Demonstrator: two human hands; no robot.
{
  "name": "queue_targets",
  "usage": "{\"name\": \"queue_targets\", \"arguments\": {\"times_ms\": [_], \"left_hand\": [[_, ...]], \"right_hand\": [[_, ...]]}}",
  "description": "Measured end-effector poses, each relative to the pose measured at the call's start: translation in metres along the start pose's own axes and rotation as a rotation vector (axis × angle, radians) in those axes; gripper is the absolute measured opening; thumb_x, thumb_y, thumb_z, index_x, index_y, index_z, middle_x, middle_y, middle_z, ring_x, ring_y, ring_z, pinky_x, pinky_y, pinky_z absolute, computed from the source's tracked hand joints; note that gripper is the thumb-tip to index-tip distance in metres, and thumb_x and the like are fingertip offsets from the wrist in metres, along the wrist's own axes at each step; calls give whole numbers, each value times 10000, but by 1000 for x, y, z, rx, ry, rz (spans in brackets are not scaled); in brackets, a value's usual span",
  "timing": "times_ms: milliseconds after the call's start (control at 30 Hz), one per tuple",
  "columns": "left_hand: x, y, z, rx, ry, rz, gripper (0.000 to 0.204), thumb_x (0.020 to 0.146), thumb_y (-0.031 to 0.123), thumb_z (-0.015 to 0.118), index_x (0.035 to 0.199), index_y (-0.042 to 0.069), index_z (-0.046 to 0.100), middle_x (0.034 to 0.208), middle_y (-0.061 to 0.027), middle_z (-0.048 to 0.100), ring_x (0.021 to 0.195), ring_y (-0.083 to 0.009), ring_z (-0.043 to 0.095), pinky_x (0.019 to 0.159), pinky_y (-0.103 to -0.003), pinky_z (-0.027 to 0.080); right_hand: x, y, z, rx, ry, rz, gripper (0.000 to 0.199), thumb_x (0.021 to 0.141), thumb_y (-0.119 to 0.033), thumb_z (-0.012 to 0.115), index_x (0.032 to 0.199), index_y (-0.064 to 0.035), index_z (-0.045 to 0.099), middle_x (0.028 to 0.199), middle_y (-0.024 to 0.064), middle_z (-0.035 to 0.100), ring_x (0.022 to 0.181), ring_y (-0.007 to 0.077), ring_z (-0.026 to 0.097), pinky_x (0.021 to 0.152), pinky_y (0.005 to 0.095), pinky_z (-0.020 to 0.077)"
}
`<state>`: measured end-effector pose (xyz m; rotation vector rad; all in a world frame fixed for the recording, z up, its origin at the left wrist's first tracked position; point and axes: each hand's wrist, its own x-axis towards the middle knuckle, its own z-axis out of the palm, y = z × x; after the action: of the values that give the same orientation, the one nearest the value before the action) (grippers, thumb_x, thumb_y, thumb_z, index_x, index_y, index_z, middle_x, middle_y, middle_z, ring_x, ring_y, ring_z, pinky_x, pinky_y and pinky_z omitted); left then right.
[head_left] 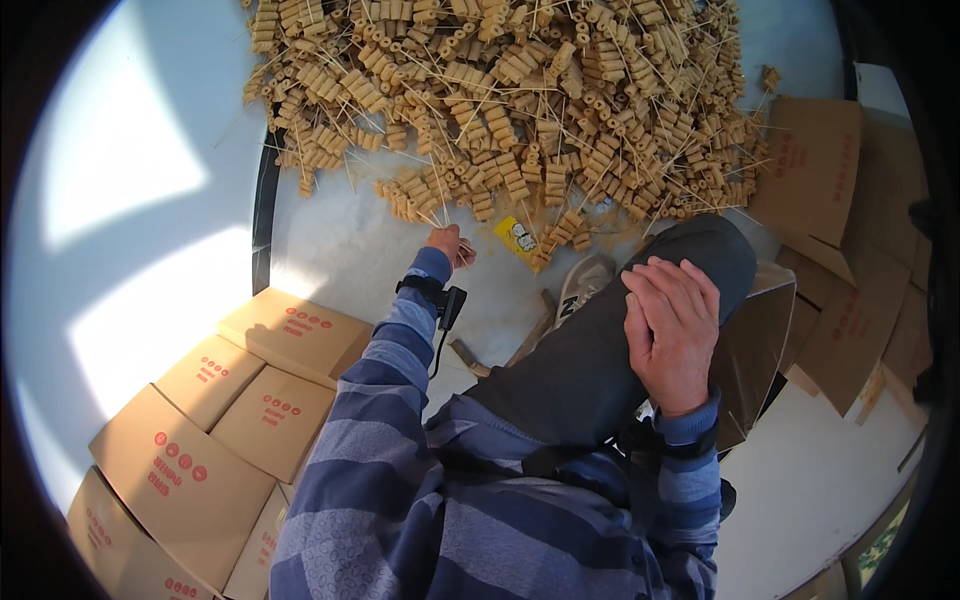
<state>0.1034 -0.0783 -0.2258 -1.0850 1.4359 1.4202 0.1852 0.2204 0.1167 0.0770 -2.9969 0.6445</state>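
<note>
Tan ringed skewers (600,110) are heaped on the pale floor (325,235) up front, and the left hand (450,246) looks closed around a few thin sticks (441,195) at the near edge, while the right hand (675,325) just lies on the grey knee (722,242), grasping nothing. If this is picking them up by the stick, I'd grip near the bare ends, ease each one out lengthwise so its neighbours don't snag, and keep the yellow packet (517,240) out of the bunch.
</note>
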Motion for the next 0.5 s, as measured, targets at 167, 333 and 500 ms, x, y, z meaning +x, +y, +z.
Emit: {"name": "queue_targets", "arguments": {"times_ms": [167, 333, 500], "left_hand": [[-92, 2, 20, -176, -245, 101, 197, 998, 194, 469, 1076, 16, 502, 795, -111, 572, 691, -271, 631, 636, -417, 553], [-202, 36, 47, -205, -720, 284, 157, 1002, 153, 454, 1112, 51, 502, 737, -72, 511, 667, -251, 573, 617, -391, 493], [-296, 62, 85, -164, -1084, 296, 199, 1000, 194, 501, 1149, 63, 510, 722, -55, 495, 627, -238, 536, 598, -376, 460]], "right_hand": [[-14, 5, -6, 6, 53, 4, 209, 847, -79, 693, 1056, -74, 702, 1063, 73, 694, 1089, 240, 644, 1040, 425, 420], [-35, -6, -16, 186, 127, 76, 210, 880, -122, 698, 1087, -83, 696, 1078, 87, 692, 1084, 261, 640, 1041, 418, 417], [-58, -30, -36, 766, 107, 348, 334, 980, -243, 643, 1252, -50, 622, 1200, 125, 645, 1128, 262, 608, 996, 330, 443]]}}
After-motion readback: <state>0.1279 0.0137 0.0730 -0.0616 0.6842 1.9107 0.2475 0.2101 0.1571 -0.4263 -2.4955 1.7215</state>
